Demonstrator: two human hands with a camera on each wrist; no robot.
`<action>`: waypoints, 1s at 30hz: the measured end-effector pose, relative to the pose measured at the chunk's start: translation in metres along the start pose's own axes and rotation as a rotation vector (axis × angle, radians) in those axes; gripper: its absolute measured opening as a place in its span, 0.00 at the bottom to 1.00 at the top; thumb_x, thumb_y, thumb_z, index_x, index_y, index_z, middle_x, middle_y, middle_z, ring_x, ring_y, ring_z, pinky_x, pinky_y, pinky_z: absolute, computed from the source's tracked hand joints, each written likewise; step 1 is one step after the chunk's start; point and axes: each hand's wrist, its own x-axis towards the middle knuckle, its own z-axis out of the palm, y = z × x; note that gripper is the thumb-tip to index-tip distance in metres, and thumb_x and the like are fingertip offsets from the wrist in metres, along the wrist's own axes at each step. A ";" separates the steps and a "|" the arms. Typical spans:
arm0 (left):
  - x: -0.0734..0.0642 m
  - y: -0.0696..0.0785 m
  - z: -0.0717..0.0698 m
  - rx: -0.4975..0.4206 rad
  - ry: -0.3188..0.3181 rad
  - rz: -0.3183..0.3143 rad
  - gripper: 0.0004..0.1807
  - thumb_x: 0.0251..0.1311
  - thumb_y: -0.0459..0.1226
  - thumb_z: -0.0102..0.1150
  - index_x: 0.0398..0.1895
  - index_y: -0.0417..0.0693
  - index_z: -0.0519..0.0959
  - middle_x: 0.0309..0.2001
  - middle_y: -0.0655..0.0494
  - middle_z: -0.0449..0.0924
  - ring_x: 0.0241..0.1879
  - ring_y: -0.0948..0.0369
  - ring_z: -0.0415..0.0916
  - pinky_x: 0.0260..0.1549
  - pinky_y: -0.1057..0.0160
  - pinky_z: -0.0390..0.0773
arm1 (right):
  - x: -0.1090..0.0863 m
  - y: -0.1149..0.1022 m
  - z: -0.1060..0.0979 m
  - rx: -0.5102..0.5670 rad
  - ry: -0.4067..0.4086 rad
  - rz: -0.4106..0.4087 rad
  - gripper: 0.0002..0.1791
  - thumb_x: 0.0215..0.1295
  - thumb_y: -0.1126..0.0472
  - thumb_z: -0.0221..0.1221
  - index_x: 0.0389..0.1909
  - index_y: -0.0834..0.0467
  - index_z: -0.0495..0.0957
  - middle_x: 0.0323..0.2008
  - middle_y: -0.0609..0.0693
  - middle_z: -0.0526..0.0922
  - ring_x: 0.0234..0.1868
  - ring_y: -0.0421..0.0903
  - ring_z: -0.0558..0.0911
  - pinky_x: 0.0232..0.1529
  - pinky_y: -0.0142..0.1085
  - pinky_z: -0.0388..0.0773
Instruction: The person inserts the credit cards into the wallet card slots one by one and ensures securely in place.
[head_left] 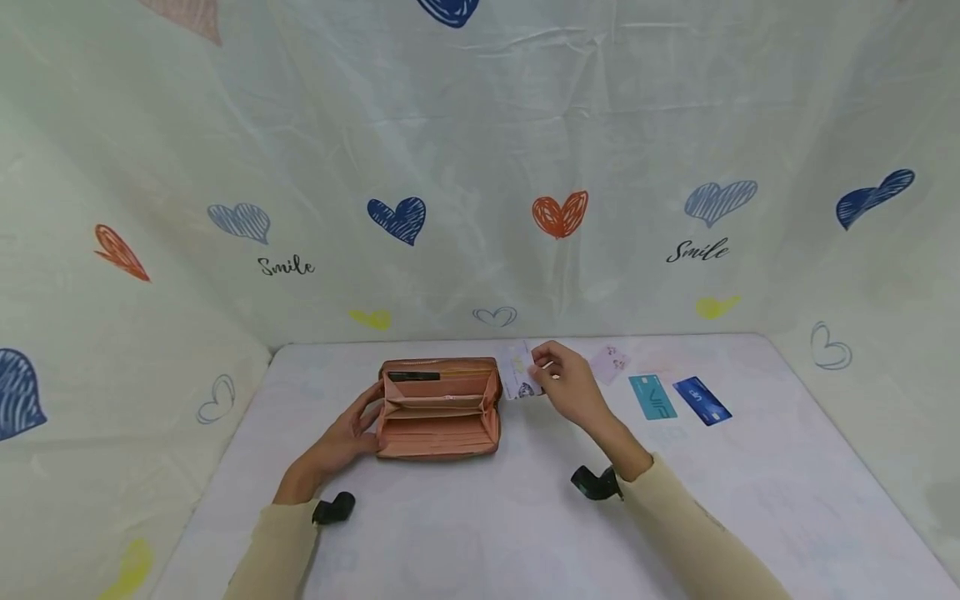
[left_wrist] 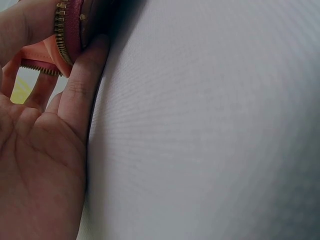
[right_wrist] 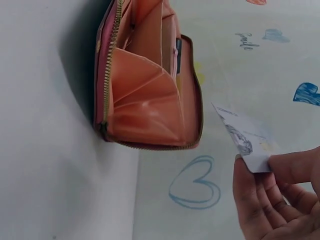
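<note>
A salmon-pink zip wallet lies unzipped on the table, its inner pockets spread toward me. My left hand grips the wallet by its left side, with fingers on both sides of the zipped edge in the left wrist view. Just right of the wallet, my right hand pinches a white card between thumb and fingers. In the right wrist view the card is raised, with a dark drawing near one edge. A black card shows in the wallet's back pocket.
To the right of my right hand lie a pale pink card, a teal VIP card and a blue card. The white table ends at a pale backdrop printed with hearts. Small black wrist cameras sit at both cuffs.
</note>
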 end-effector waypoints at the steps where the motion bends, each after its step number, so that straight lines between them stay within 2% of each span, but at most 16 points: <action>1: 0.000 0.000 0.000 0.002 0.004 -0.007 0.59 0.60 0.22 0.67 0.87 0.45 0.39 0.84 0.37 0.38 0.83 0.36 0.35 0.55 0.72 0.75 | 0.002 -0.002 0.002 0.006 -0.001 -0.021 0.08 0.70 0.75 0.62 0.48 0.67 0.81 0.39 0.59 0.83 0.32 0.47 0.81 0.28 0.33 0.76; 7: 0.000 0.002 -0.001 -0.014 0.006 -0.013 0.60 0.59 0.21 0.66 0.87 0.46 0.39 0.84 0.39 0.37 0.83 0.37 0.35 0.55 0.71 0.76 | 0.013 -0.013 0.016 0.032 -0.007 -0.140 0.11 0.69 0.76 0.63 0.50 0.68 0.81 0.40 0.60 0.84 0.35 0.52 0.86 0.32 0.34 0.78; 14: 0.000 0.002 -0.003 -0.008 -0.005 0.008 0.60 0.60 0.22 0.67 0.87 0.44 0.39 0.84 0.37 0.37 0.83 0.35 0.33 0.55 0.72 0.76 | 0.022 -0.021 0.031 -0.005 0.003 -0.197 0.10 0.68 0.75 0.64 0.49 0.67 0.81 0.40 0.59 0.85 0.36 0.51 0.86 0.39 0.42 0.83; 24: 0.001 0.001 -0.001 -0.015 0.012 -0.019 0.59 0.61 0.23 0.68 0.87 0.46 0.40 0.84 0.38 0.37 0.83 0.37 0.34 0.55 0.72 0.76 | 0.030 -0.012 0.045 -0.090 -0.032 -0.272 0.09 0.70 0.74 0.63 0.49 0.65 0.82 0.44 0.58 0.87 0.43 0.52 0.86 0.41 0.44 0.85; 30: 0.000 0.000 0.000 -0.003 0.029 -0.047 0.60 0.60 0.23 0.69 0.87 0.45 0.40 0.85 0.39 0.37 0.84 0.38 0.34 0.55 0.73 0.74 | 0.032 -0.006 0.048 -0.139 -0.014 -0.330 0.10 0.69 0.75 0.64 0.49 0.65 0.82 0.44 0.57 0.87 0.43 0.52 0.87 0.41 0.43 0.85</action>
